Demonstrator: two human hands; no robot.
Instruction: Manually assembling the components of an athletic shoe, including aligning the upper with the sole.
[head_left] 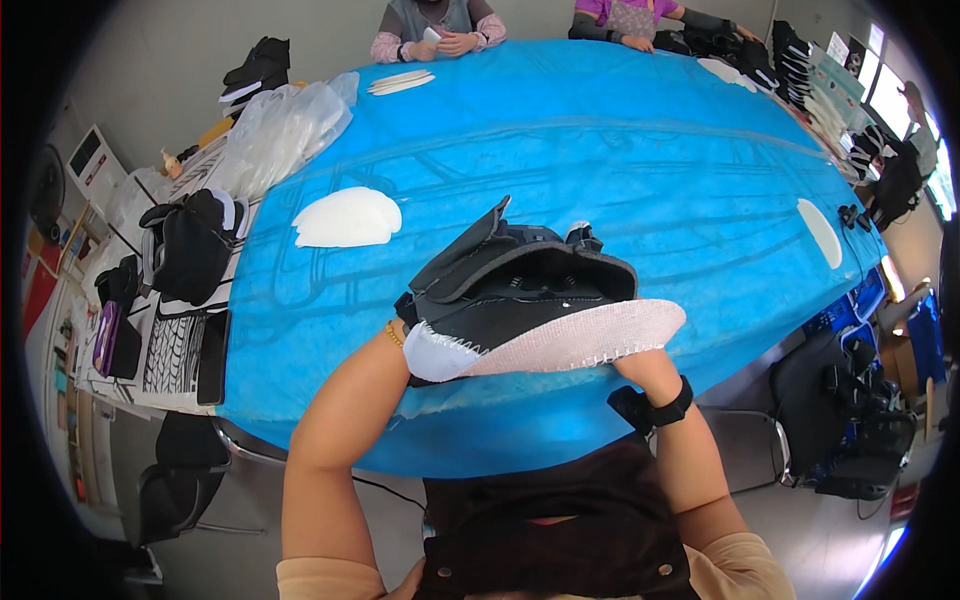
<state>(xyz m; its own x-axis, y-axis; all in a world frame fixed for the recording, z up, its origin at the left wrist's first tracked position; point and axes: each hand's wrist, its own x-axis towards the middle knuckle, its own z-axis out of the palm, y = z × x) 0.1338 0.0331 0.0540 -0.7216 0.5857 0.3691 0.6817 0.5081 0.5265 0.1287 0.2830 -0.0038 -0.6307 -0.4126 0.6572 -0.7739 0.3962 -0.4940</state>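
A black shoe upper (540, 262) is held up over the near edge of the blue table, its opening showing and its underside tilted toward me. A pale pinkish fabric bottom (580, 342) is joined to it by visible zigzag stitches, with a whitish patch at the left end. My left hand (403, 328) grips the left end, most of its fingers hidden behind the upper. Under the right end, my right hand (648, 368) holds the pale bottom, with its fingertips out of sight.
White insole-shaped pieces (348, 218) lie stacked left of the upper, and another white piece (822, 233) lies at the right. Clear plastic bags (285, 135) and black shoes (190, 245) line the left side. Two people sit across the blue table (600, 120). Chairs (815, 415) stand below the table's right side.
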